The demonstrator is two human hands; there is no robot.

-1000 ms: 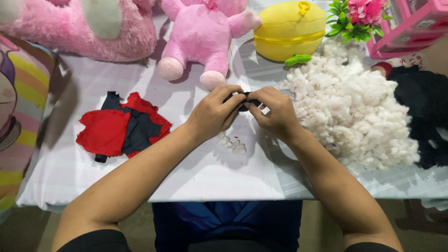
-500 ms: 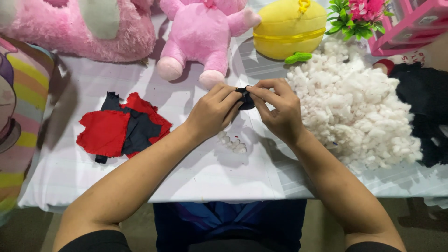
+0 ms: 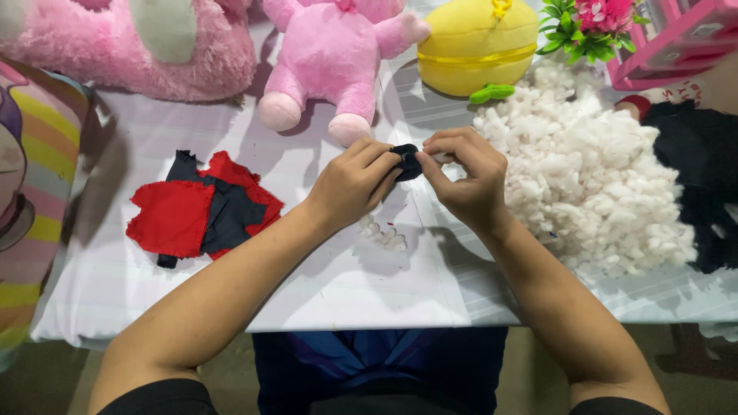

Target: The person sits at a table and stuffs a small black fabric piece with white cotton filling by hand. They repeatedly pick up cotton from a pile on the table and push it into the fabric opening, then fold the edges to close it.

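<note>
- we see the left hand point(image 3: 350, 184) and the right hand point(image 3: 465, 178) meeting above the middle of the bench point(image 3: 323, 284), both pinching one small dark fabric piece point(image 3: 407, 161) between them.
- the left fingers point(image 3: 382, 165) are curled tight onto its left edge; the right fingers point(image 3: 438, 154) close on its right side, thumb under, so neither hand is open.
- just near of the hands, a few loose white stuffing bits point(image 3: 384, 234) lie on the bench, apart from the hands.
- to the right, just beside the right hand, a big heap of white stuffing point(image 3: 584, 169) spreads out; right of it lies a black fluffy mass point(image 3: 703, 184).
- to the left, well apart from the left forearm, a pile of red and dark cloth scraps point(image 3: 204, 211) lies flat.
- far of the hands sits a small pink plush toy point(image 3: 338, 54), its feet near the left hand; a larger pink plush point(image 3: 131, 46) is far left, a yellow round plush point(image 3: 477, 42) far right with a green bit point(image 3: 490, 93) at its base.
- pink flowers with green leaves point(image 3: 588, 23) and a pink rack point(image 3: 676, 38) fill the far right corner.
- a striped cushion point(image 3: 34, 192) stands at the left edge.
- nothing lies between the hands and the fabric piece.
</note>
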